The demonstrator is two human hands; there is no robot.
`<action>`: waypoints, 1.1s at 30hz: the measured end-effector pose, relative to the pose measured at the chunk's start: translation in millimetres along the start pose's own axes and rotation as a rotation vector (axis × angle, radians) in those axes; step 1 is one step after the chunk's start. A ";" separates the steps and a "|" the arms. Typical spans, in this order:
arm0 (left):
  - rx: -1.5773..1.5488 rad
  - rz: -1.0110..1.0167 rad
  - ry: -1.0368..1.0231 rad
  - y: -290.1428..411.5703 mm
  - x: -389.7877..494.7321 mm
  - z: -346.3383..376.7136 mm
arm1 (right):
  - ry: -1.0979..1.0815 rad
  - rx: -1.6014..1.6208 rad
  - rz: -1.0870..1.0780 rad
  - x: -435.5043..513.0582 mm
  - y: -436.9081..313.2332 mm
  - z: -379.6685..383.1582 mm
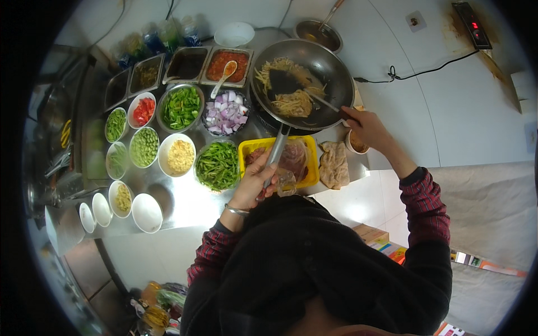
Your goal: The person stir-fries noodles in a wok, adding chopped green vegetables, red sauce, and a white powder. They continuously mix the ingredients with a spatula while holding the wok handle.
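Observation:
My left hand (pixel 256 178) grips the handle (pixel 277 155) of a dark wok (pixel 336 94). Shredded food in pale strips (pixel 294 103) lies in the wok, partly heaped near its middle. In my right hand (pixel 365 128) is the dark grip of a metal cooking utensil (pixel 321 100), its far end at the heap. Below the wok, partly behind the handle, a yellow plastic tray (pixel 312 178) holds raw meat and a clear container. A folded tan cloth (pixel 334 166) lies to the right of the tray. Chopped green vegetables (pixel 217 166) fill a bowl to its left.
Bowls of diced onion (pixel 227 112), minced garlic (pixel 180 155), green peas (pixel 144 147) and red pieces (pixel 144 111) stand left. Behind them, a metal pan of red sauce (pixel 237 56) holds a white spoon (pixel 224 78). A pot with a ladle (pixel 317 35) sits behind the wok.

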State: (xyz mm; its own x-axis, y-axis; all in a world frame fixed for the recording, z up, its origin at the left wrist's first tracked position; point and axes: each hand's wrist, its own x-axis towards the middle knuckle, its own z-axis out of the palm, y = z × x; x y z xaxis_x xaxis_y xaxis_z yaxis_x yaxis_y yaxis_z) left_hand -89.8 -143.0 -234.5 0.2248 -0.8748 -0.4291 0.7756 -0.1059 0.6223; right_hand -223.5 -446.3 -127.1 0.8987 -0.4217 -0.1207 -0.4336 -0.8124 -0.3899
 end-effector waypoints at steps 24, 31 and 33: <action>-0.020 -0.008 -0.010 3.0 0.2 1.5 | 0.162 -0.349 -0.024 -44.8 84.6 -66.3; -0.018 -0.023 0.005 2.9 0.1 1.9 | 0.183 0.077 0.205 4.7 81.9 23.3; 0.006 -0.016 0.008 3.2 -1.0 2.1 | 0.160 0.098 0.072 7.4 69.6 37.2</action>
State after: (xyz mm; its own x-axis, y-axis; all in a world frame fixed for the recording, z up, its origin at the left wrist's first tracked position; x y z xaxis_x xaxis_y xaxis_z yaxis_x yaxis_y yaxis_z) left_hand -88.8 -143.5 -230.7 0.2168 -0.8692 -0.4444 0.7758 -0.1229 0.6189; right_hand -244.6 -491.0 -189.1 0.8403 -0.5421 -0.0076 -0.4806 -0.7383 -0.4732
